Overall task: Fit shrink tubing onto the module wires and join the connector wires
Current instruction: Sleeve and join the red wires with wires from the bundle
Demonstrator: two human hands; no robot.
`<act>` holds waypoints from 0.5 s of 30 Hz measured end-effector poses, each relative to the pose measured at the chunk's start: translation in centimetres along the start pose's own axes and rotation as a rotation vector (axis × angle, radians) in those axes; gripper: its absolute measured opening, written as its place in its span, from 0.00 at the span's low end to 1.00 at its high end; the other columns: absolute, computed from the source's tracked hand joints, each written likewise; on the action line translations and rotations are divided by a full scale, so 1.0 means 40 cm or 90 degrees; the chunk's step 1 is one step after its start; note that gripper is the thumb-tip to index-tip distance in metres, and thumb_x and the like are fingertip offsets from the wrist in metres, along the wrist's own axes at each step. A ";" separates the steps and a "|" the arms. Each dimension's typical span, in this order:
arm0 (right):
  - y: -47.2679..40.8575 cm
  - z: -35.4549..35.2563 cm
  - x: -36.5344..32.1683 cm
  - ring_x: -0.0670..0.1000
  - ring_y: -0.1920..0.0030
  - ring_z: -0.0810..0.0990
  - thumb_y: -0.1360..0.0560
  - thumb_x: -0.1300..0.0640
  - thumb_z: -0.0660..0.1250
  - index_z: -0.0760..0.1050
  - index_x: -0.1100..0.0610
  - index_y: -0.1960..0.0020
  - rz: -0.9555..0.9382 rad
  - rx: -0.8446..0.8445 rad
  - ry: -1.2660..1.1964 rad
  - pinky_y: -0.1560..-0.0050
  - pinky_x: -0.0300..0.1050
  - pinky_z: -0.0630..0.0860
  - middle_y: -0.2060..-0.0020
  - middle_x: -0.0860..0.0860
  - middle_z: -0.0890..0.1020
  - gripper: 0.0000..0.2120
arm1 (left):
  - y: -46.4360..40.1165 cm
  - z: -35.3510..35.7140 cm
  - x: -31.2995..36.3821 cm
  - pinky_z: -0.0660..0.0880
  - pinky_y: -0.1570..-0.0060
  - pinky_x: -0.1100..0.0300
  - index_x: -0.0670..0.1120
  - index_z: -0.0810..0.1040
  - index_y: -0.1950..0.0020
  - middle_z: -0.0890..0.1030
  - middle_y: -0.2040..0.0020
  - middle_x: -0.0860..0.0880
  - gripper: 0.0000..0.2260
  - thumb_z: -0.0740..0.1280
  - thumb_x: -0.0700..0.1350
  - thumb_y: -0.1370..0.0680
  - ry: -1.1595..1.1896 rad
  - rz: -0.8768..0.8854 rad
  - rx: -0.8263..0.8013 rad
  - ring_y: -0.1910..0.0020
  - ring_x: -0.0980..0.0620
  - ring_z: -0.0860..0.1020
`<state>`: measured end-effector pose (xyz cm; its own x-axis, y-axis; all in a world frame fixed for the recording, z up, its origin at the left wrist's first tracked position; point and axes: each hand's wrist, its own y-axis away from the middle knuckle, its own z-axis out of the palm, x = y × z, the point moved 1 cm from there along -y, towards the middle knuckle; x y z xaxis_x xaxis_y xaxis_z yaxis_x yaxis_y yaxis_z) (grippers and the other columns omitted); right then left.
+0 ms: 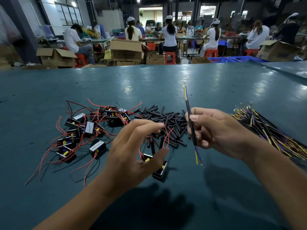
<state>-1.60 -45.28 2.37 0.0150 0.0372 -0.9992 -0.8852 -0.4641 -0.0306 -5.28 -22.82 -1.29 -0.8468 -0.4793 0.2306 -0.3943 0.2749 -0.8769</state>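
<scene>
A glossy teal tabletop (99, 90) carries three heaps. Toward its left edge lie small black box-shaped modules (86, 128) with thin red wires curling off them; at the middle, short matte black tubes (169, 120); toward the right edge, straight black-sheathed leads (265, 130) with yellow and purple cores.

The right hand (221, 131) grips one lead (191, 123) near-upright, fingers curled round its black sleeve, yellow and purple ends showing above and below. The left hand (132, 153) hovers half-open over one module (159, 168) near the front edge, its fingertips touching that module's looping red wire (167, 136).
</scene>
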 end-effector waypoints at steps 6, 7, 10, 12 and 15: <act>0.000 0.040 0.006 0.49 0.74 0.70 0.22 0.59 0.62 0.71 0.59 0.53 -0.061 0.003 -0.081 0.78 0.35 0.63 0.69 0.58 0.71 0.04 | -0.003 0.008 0.061 0.71 0.61 0.67 0.41 0.82 0.50 0.79 0.58 0.49 0.11 0.71 0.49 0.23 0.043 -0.013 -0.054 0.62 0.58 0.74; -0.002 0.041 0.009 0.49 0.75 0.71 0.23 0.58 0.61 0.70 0.60 0.53 -0.066 0.004 -0.096 0.79 0.35 0.62 0.69 0.58 0.71 0.04 | 0.001 0.013 0.071 0.68 0.62 0.70 0.44 0.80 0.48 0.78 0.59 0.52 0.11 0.72 0.51 0.23 0.080 -0.056 -0.071 0.65 0.60 0.72; -0.006 0.038 0.015 0.50 0.76 0.71 0.24 0.58 0.59 0.70 0.61 0.53 -0.075 -0.009 -0.118 0.80 0.35 0.60 0.70 0.57 0.72 0.06 | 0.017 0.035 0.091 0.68 0.69 0.68 0.52 0.76 0.44 0.77 0.61 0.58 0.12 0.71 0.54 0.23 0.185 -0.184 -0.097 0.72 0.56 0.72; -0.009 0.034 0.019 0.50 0.76 0.71 0.24 0.59 0.59 0.70 0.60 0.53 -0.080 -0.017 -0.119 0.80 0.36 0.60 0.70 0.57 0.73 0.05 | 0.024 0.047 0.092 0.68 0.71 0.66 0.53 0.76 0.46 0.78 0.61 0.57 0.11 0.73 0.53 0.24 0.226 -0.229 -0.104 0.73 0.53 0.73; -0.012 0.028 0.026 0.50 0.75 0.73 0.23 0.59 0.59 0.72 0.59 0.52 -0.085 -0.008 -0.117 0.77 0.39 0.59 0.68 0.59 0.73 0.05 | 0.022 0.047 0.083 0.68 0.72 0.65 0.53 0.77 0.50 0.79 0.64 0.57 0.09 0.75 0.52 0.25 0.236 -0.260 -0.107 0.74 0.50 0.75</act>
<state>-1.67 -44.05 1.39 0.0460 0.2598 -0.9646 -0.8753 -0.4548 -0.1642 -7.78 -25.73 -2.08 -0.6709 -0.2585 0.6951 -0.7410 0.2718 -0.6141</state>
